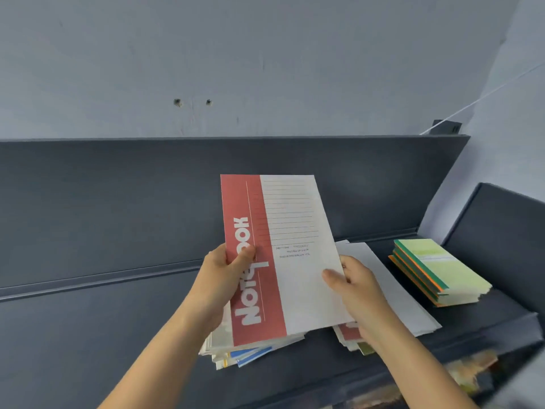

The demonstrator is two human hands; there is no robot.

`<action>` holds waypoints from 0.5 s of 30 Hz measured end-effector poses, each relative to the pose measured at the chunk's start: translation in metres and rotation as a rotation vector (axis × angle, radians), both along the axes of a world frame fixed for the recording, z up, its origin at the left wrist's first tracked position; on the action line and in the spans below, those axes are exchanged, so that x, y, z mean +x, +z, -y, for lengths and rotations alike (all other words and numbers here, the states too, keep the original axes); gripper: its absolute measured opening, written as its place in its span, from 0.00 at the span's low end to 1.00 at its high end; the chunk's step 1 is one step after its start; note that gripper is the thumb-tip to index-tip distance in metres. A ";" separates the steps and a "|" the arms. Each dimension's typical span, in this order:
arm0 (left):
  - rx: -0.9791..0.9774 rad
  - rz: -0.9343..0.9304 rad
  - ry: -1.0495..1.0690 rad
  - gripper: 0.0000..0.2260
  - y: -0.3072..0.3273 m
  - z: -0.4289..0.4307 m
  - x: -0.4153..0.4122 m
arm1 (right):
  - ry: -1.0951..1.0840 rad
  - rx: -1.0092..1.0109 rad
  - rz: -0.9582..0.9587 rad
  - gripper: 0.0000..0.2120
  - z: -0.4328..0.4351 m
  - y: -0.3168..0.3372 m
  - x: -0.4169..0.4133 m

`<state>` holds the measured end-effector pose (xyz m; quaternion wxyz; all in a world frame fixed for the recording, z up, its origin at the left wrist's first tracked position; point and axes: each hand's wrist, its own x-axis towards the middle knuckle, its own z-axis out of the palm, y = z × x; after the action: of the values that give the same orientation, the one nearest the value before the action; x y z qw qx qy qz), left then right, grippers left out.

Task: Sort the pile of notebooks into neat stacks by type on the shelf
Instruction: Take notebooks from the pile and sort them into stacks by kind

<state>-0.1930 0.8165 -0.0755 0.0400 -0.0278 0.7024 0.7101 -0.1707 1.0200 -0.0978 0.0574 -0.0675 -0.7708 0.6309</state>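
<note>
A red-and-white notebook (292,261) with "Notebook" printed down its red band is lifted, tilted, above the shelf (103,335). My left hand (224,278) grips its left edge, thumb on the red band. My right hand (358,287) holds its right edge. Under it lies a mixed pile of notebooks (250,354) with blue and yellow edges showing. To the right, a stack of the same red-and-white notebooks (392,290) lies flat, partly hidden by my right hand. Further right sits a neat stack of smaller green and orange notebooks (439,273).
The dark grey shelf has a tall back panel (147,202) and a side wall (501,231) at the right end. A grey wall with two small holes rises behind. Blurred objects show on a lower level at bottom right (469,370).
</note>
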 end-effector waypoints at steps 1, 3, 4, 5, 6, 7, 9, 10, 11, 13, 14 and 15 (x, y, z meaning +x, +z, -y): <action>-0.173 -0.054 -0.019 0.09 -0.006 -0.006 -0.004 | -0.039 0.007 0.011 0.08 -0.012 -0.002 0.001; -0.532 -0.220 -0.024 0.08 -0.021 -0.012 -0.014 | -0.102 0.025 0.041 0.08 -0.038 -0.006 0.001; -0.703 -0.293 0.012 0.08 -0.027 -0.013 -0.017 | -0.134 0.065 0.050 0.08 -0.054 -0.010 -0.002; -0.854 -0.349 0.061 0.08 -0.033 -0.014 -0.019 | -0.164 0.124 0.063 0.08 -0.069 -0.014 -0.005; -0.975 -0.379 0.092 0.09 -0.040 -0.013 -0.020 | -0.185 0.206 0.088 0.09 -0.083 -0.019 -0.010; -1.070 -0.388 0.090 0.10 -0.046 -0.014 -0.020 | -0.204 0.302 0.122 0.09 -0.096 -0.026 -0.014; -1.226 -0.408 0.035 0.12 -0.060 -0.014 -0.021 | -0.226 0.535 0.207 0.10 -0.118 -0.040 -0.022; -1.276 -0.442 0.027 0.13 -0.066 -0.014 -0.022 | -0.228 0.658 0.248 0.11 -0.124 -0.047 -0.025; -1.300 -0.475 0.034 0.15 -0.072 -0.013 -0.022 | -0.229 0.770 0.280 0.11 -0.128 -0.053 -0.028; -1.333 -0.523 0.059 0.21 -0.079 -0.011 -0.023 | -0.230 0.925 0.312 0.12 -0.128 -0.061 -0.028; -1.353 -0.531 0.071 0.21 -0.081 -0.010 -0.022 | -0.230 0.982 0.304 0.12 -0.127 -0.064 -0.028; -1.379 -0.539 0.080 0.21 -0.081 -0.011 -0.022 | -0.232 1.036 0.286 0.13 -0.125 -0.066 -0.027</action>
<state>-0.2151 0.8275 -0.1560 -0.1864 0.1032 0.9728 0.0909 -0.1982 1.1452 -0.1643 0.0471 -0.2001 -0.9682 0.1429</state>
